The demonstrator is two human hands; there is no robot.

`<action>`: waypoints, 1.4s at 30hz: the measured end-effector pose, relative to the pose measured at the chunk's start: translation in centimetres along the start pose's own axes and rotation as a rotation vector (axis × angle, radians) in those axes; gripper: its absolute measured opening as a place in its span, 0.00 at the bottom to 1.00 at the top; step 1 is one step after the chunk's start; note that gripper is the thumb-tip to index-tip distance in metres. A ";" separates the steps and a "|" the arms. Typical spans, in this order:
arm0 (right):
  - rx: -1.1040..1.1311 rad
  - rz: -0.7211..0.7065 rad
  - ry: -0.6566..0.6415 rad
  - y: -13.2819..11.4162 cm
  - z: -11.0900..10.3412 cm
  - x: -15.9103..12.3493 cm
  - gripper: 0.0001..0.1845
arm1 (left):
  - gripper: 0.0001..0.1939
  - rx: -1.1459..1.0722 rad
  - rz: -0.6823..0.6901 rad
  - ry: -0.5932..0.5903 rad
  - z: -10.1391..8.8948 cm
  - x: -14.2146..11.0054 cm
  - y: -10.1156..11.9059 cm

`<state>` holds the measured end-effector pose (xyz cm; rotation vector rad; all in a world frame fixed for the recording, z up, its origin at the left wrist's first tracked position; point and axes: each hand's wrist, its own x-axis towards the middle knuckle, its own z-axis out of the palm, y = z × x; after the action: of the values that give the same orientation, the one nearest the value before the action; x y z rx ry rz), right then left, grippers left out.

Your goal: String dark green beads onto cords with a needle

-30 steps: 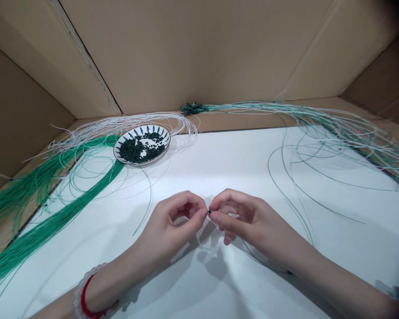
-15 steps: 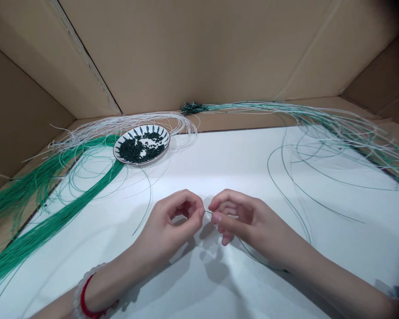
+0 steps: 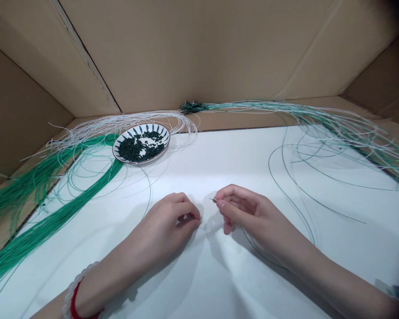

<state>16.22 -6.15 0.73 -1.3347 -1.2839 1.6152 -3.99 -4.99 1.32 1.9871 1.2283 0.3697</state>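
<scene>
Thumb and forefinger of my right hand (image 3: pixel 244 208) pinch a thin green wire (image 3: pixel 258 252). Its short end sticks out to the left past the fingertips, and the rest trails down under the hand and wrist. A small gap to the left, my left hand (image 3: pixel 176 219) is closed in a pinch close to the white board (image 3: pixel 193 283). Whether anything tiny is between those fingertips cannot be seen. Beyond the left hand stands an oval plate (image 3: pixel 139 127) with a blue-striped rim, holding many small dark green beads (image 3: pixel 129 148).
A thick bundle of green wires (image 3: pixel 63 212) runs along the left, with white wires (image 3: pixel 129 117) behind the plate. Green and white wires with dark beaded ends (image 3: pixel 191 106) lie along the back; loose wires (image 3: pixel 292 195) curve on the right. Cardboard walls (image 3: pixel 199 53) enclose the board.
My hands have moved apart. The left let go of the wire end and turned palm-down, moving slightly lower; the right rose a little with the wire still pinched.
</scene>
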 end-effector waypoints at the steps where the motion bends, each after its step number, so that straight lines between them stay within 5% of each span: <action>1: -0.002 -0.004 -0.004 0.0 0.0 0.0 0.09 | 0.09 -0.057 -0.016 0.011 0.0 0.1 0.0; 8: 0.028 -0.036 -0.047 0.1 0.0 -0.1 0.10 | 0.07 -0.619 -0.226 0.027 -0.5 0.4 1.1; 15: 0.050 -0.052 -0.077 0.6 0.0 -0.3 0.10 | 0.02 -0.859 -0.259 0.022 -0.2 0.2 1.1; 30: 0.003 -0.054 -0.065 0.3 0.2 -0.4 0.10 | 0.01 -0.852 -0.213 0.044 0.0 0.2 1.3; 42: 0.023 -0.032 -0.101 0.5 0.1 -0.4 0.09 | 0.01 -0.621 -0.155 0.104 0.2 0.2 1.5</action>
<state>16.22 -6.71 0.39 -1.2267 -1.3354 1.6885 -2.81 -5.30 2.27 1.3487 1.1445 0.6885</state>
